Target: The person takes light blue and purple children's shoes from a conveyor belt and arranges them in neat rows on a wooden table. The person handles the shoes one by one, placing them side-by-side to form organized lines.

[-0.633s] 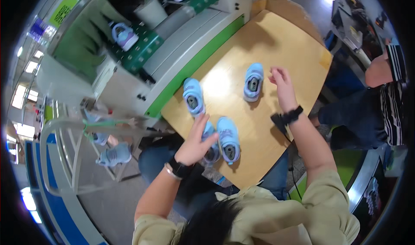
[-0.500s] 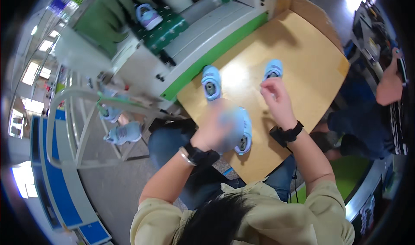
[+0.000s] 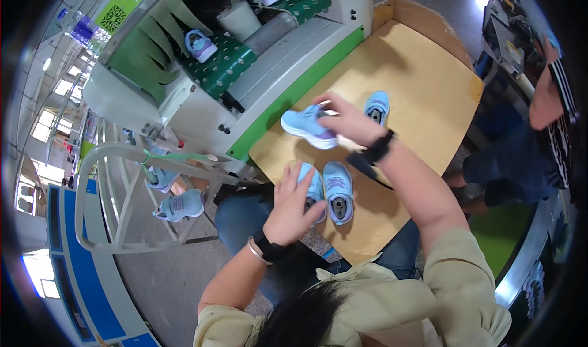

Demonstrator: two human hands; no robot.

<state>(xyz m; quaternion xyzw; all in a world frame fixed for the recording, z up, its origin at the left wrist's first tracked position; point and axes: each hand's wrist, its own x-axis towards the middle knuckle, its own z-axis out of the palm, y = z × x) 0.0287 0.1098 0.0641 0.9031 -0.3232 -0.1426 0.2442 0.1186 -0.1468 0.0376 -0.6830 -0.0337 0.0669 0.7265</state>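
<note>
A light-blue child's sneaker [image 3: 301, 125] with a white sole is tilted on its side, toe to the left, over the cardboard-coloured board. My right hand [image 3: 349, 121] closes round its heel end. Nearer to me, my left hand [image 3: 293, 207] has its fingers spread, partly covering a second blue sneaker [image 3: 313, 186]; whether it touches the shoe I cannot tell. Right beside that one stands a third sneaker [image 3: 339, 191], its heel toward me and its dark inside showing. Farther back, another blue sneaker [image 3: 376, 107] stands on the board, just behind my right hand.
The board [image 3: 422, 90] lies before a machine with a green perforated belt [image 3: 223, 65], which carries two sneakers. A metal rack [image 3: 122, 218] at the left holds further shoes, such as a blue one [image 3: 180, 205]. At the right, another person's arm [image 3: 545, 102] is near dark equipment.
My right hand has moved left and taken hold of the left-hand sneaker, tipping it over. My left hand has drawn back toward me, and two sneakers now show side by side near it.
</note>
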